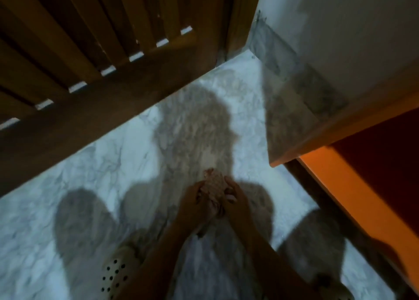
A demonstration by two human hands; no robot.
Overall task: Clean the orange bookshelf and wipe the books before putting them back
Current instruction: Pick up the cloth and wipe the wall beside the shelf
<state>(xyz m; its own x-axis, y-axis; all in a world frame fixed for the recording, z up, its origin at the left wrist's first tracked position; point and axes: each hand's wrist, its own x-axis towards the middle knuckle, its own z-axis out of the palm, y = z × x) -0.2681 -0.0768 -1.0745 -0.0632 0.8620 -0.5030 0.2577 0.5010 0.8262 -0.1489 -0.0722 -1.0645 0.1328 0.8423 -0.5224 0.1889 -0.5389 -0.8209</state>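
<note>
Both hands meet in front of me: left hand (193, 197) and right hand (238, 200) have their fingers curled round a bunched cloth (214, 186), which pokes up between them. It looks like a pale, waffle-textured rag. I judge it light, soft and limp, so it should wad or fold any way I like. It will want gathering into a flat pad under the palm, not a hold on one corner. Blur hides whether it is damp.

Below the hands, a perforated clog (115, 274) stands on the marble floor (113, 159), which is crossed by my own shadows.

To my right, near the hands but apart from them, is the orange shelf (362, 197). I see only its lit edge and a dark red interior. No books show in this view, so I cannot tell where they lie.

Farther off on the left, a slatted wooden door (90, 50) stands at an angle and narrows the floor space. Beyond it is a white wall (340, 27). Nothing lies between the cloth and the shelf.
</note>
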